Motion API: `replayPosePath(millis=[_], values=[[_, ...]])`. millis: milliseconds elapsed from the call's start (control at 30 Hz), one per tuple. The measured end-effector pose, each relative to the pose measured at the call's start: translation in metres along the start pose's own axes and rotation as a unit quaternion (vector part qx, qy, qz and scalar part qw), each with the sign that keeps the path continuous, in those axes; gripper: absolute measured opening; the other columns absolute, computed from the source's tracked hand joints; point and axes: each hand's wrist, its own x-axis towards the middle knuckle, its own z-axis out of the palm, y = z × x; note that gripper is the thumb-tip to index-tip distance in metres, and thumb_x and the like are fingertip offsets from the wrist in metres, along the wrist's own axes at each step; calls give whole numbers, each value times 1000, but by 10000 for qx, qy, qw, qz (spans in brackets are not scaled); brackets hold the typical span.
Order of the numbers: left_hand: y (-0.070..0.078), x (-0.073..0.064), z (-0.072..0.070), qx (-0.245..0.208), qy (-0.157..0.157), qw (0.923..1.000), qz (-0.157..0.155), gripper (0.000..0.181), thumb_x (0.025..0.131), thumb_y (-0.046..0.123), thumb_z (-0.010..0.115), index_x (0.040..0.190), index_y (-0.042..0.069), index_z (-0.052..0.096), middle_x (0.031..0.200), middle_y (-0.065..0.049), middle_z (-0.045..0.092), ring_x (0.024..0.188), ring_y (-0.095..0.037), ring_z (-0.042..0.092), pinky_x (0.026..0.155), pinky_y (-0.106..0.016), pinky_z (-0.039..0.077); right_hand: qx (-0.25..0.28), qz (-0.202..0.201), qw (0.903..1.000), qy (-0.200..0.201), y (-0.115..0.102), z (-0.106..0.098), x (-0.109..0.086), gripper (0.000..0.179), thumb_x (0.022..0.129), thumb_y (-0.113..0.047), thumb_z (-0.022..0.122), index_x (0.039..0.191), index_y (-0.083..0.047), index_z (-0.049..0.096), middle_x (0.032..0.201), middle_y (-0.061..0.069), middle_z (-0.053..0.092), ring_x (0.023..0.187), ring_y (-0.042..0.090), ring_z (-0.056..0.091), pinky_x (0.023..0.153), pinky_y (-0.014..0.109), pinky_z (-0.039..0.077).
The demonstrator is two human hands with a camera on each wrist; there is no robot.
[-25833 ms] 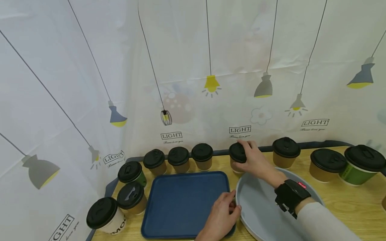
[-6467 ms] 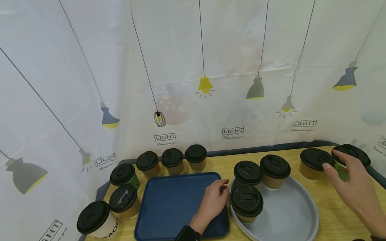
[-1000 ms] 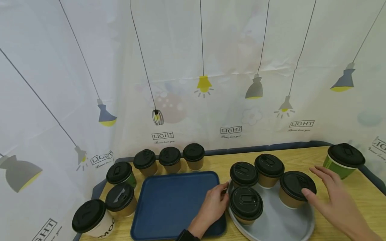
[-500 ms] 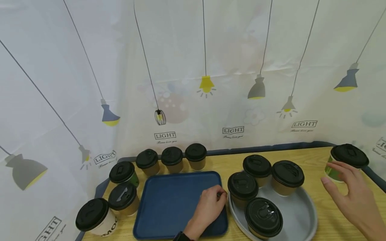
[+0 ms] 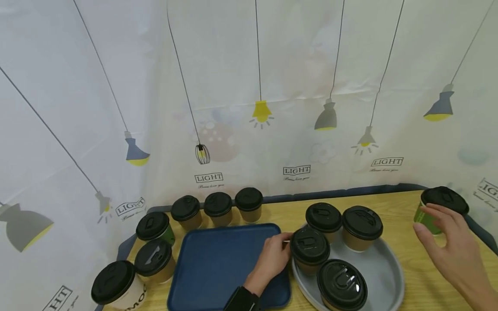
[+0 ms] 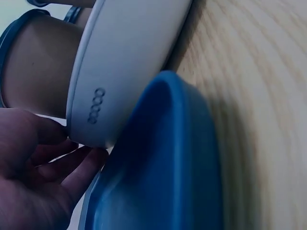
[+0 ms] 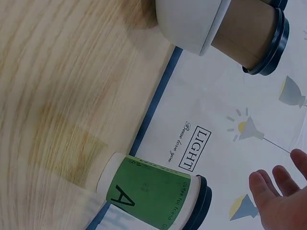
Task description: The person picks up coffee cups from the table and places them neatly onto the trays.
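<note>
A round grey tray (image 5: 383, 270) carries several lidded brown paper cups, among them one at the front (image 5: 342, 285) and one by its left rim (image 5: 310, 250). My left hand (image 5: 270, 261) pinches the tray's left rim; in the left wrist view the thumb lies on the cup side and the fingers (image 6: 84, 175) come under the wall. At the far right stands a green paper cup (image 5: 424, 218) with a black lid. My right hand (image 5: 453, 248) hovers beside it, fingers spread, holding nothing. The right wrist view shows the green cup (image 7: 153, 191) upright on the table, apart from the fingers.
A blue rectangular tray (image 5: 225, 268) lies left of the grey one. Behind it stand three brown cups (image 5: 218, 208). Along the left edge are a green cup (image 5: 153, 226), a brown cup (image 5: 155, 259) and a white cup (image 5: 116, 285). A lamp-printed cloth (image 5: 295, 129) hangs behind.
My right hand has left the last brown cup on the grey tray and moved right to the green cup. The grey tray has turned counterclockwise, carrying its cups round with it.
</note>
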Motion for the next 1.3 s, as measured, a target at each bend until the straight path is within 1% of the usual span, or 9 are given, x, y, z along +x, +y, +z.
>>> replayPosePath(millis=[67, 133, 300, 467, 667, 800, 900, 1033, 1300], values=[[0, -3, -1, -262, -122, 9995, -122, 25, 105, 10, 60, 128, 10, 72, 122, -8, 73, 103, -18, 74, 76, -25, 58, -56, -2, 10000, 52, 1, -1, 1, 50, 107, -21, 59, 143, 12, 51, 149, 32, 39, 116, 56, 46, 111, 38, 33], [1, -6, -3, -464, -293, 9982, -260, 25, 106, 11, 60, 128, 9, 69, 121, -8, 71, 105, -18, 73, 73, -26, 57, -107, 37, 9999, 62, 2, -1, 1, 50, 107, -21, 59, 145, 11, 50, 150, 32, 39, 115, 56, 47, 107, 39, 34], [5, -15, -9, -544, -604, 9963, -293, 20, 106, 10, 57, 124, 5, 64, 105, -4, 69, 90, -12, 70, 66, -28, 53, -101, 139, 9998, 35, 7, -2, 2, 52, 108, -22, 57, 146, 12, 47, 150, 35, 36, 114, 59, 45, 93, 69, 36], [6, -18, -11, -250, -456, 9984, -213, 14, 108, 13, 55, 115, 5, 66, 86, 3, 64, 72, -7, 60, 60, -28, 48, -102, 90, 9998, 139, 12, -4, 5, 53, 109, -24, 55, 143, 15, 47, 149, 37, 36, 121, 61, 40, 99, 72, 34], [5, -15, -7, -268, -329, 9987, -293, 36, 108, 16, 55, 140, 1, 61, 119, -11, 71, 96, -13, 70, 71, -30, 54, -185, 250, 9995, 97, 23, -10, 14, 60, 111, -28, 48, 149, 17, 36, 152, 41, 29, 134, 63, 31, 110, 72, 27], [1, -15, -6, -218, -444, 9985, -214, 37, 109, 14, 54, 143, 2, 61, 99, -2, 73, 76, -7, 63, 62, -27, 48, -674, 567, 9959, 193, 36, -14, 27, 74, 110, -44, 43, 155, 13, 30, 156, 41, 25, 133, 63, 31, 109, 73, 27], [-1, -15, -5, -174, -431, 9988, -150, 36, 108, 12, 54, 143, 3, 62, 96, 0, 73, 77, -5, 63, 62, -26, 47, -876, 749, 9927, 354, 46, -13, 37, 88, 106, -60, 39, 157, 10, 28, 158, 39, 23, 140, 60, 26, 113, 74, 20], [1, -14, -4, -193, -402, 9988, -208, 35, 107, 11, 55, 141, 4, 63, 120, -11, 73, 100, -12, 71, 70, -26, 52, -883, 1168, 9891, 119, 55, -10, 49, 101, 100, -72, 38, 161, 6, 18, 164, 35, 9, 152, 55, 6, 117, 74, 7], [4, -15, -4, -228, -348, 9985, -354, 34, 106, 10, 58, 139, 3, 65, 121, -12, 73, 99, -14, 72, 69, -25, 53, -1259, 1766, 9744, -593, 71, 2, 66, 116, 93, -76, 49, 162, 5, 4, 163, 39, -5, 149, 60, -1, 111, 80, 9]])
